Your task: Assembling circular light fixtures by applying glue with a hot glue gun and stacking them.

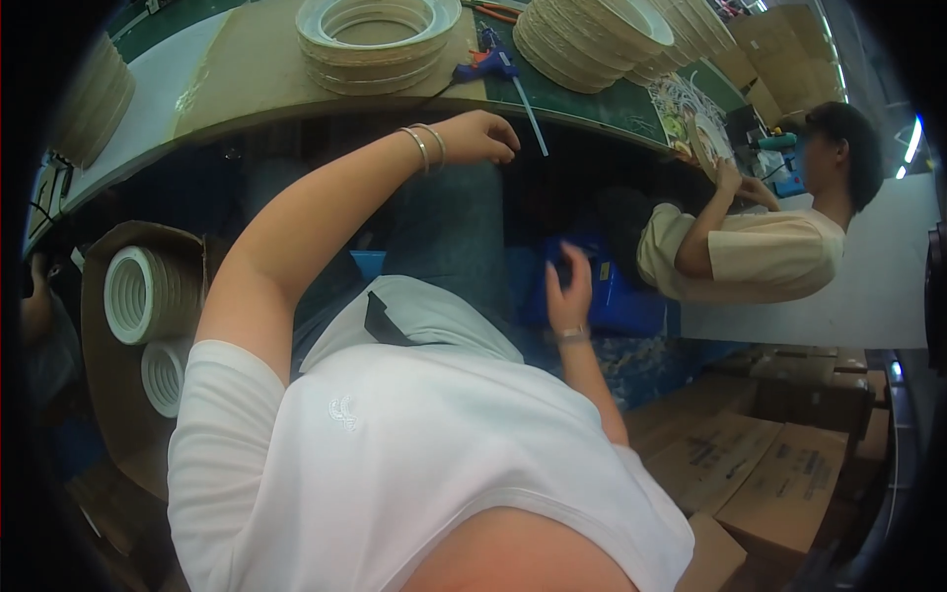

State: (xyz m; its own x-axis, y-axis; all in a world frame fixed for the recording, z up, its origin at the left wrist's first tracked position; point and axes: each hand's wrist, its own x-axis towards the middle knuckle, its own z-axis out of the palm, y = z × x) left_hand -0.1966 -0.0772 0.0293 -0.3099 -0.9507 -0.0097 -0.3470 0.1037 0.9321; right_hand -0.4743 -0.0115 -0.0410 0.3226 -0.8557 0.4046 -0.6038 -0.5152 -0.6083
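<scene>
My left hand (pixel 476 137), with two bangles at its wrist, hangs just in front of the bench edge. Its fingers are curled in, and nothing shows in them. Closest to it on the bench lies a blue glue gun (pixel 490 67), a pale glue stick (pixel 531 116) jutting from it past the edge. A stack of cream-white rings (pixel 380 61) stands behind and to the left of that hand. My right hand (pixel 570 288) is lower, in the air off the bench, thumb and fingers apart, holding nothing.
More ring stacks (pixel 582 44) stand at the back right. On the left, a cardboard box (pixel 126 424) holds white rings. A co-worker (pixel 774 252) sits at the right, handling a ring (pixel 702 148). Cardboard cartons (pixel 779 479) fill the lower right; a blue bin (pixel 621 296) is behind my right hand.
</scene>
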